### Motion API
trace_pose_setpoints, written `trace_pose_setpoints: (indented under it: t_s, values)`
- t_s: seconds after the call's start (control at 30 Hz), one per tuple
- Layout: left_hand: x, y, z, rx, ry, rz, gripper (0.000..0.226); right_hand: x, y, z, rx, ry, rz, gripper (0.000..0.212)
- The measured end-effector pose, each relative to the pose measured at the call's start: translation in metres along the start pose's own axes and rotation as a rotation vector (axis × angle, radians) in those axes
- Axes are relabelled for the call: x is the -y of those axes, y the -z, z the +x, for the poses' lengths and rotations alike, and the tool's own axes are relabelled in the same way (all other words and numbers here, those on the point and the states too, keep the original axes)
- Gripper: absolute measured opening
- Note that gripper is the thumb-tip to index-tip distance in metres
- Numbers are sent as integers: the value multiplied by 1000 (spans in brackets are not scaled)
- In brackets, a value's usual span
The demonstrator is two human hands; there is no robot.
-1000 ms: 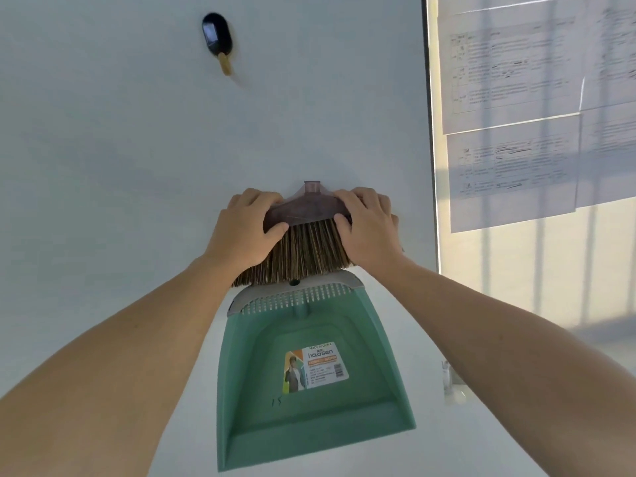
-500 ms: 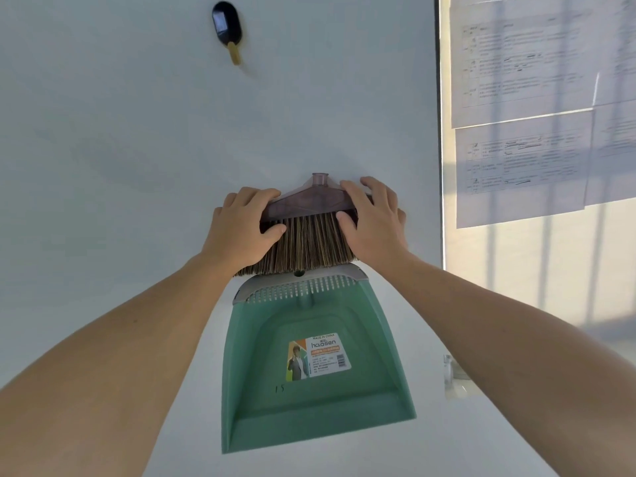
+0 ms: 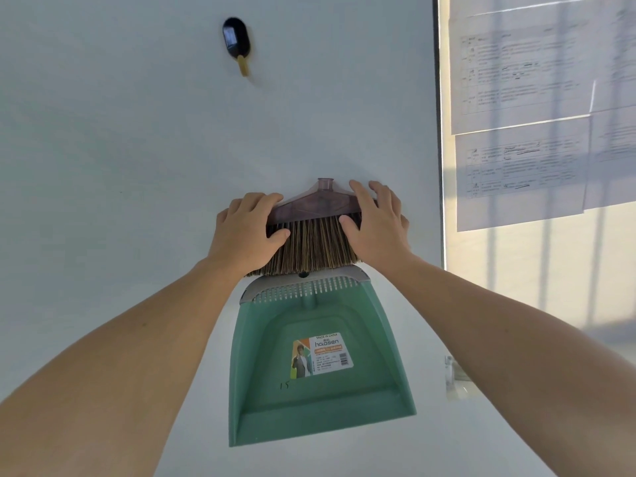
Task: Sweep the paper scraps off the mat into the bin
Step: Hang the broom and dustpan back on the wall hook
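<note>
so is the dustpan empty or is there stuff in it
Empty. The green dustpan shows only its sticker and bare plastic inside, no scraps. Both hands hold the brush above it.

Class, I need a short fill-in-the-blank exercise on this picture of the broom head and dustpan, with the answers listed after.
1. Both hands, the left hand and the right hand, hold the ____ head.
2. The dustpan is ____ in colour.
3. The dustpan hangs directly ____ the bristles.
4. Printed sheets are posted on the ____ side of the view.

Answers: broom; green; below; right
</note>
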State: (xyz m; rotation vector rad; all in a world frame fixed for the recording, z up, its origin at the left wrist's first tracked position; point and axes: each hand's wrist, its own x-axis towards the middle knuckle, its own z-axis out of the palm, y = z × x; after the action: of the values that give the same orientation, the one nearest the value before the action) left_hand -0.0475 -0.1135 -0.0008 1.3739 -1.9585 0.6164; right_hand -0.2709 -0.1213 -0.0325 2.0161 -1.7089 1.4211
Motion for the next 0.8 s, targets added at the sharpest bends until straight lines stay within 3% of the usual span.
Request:
trace_pose_setpoints:
  t_s: [0.23, 0.37, 0.8]
  values:
    - [-6, 5, -1, -11, 11, -1, 61, 0, 3, -3, 30, -6, -20, 58]
    - [-7, 4, -2, 66, 36, 40, 62, 1, 4, -6, 61, -5, 14, 54]
    - [9, 9, -10, 109, 233, 228, 39, 6, -3, -10, 129, 41, 121, 51]
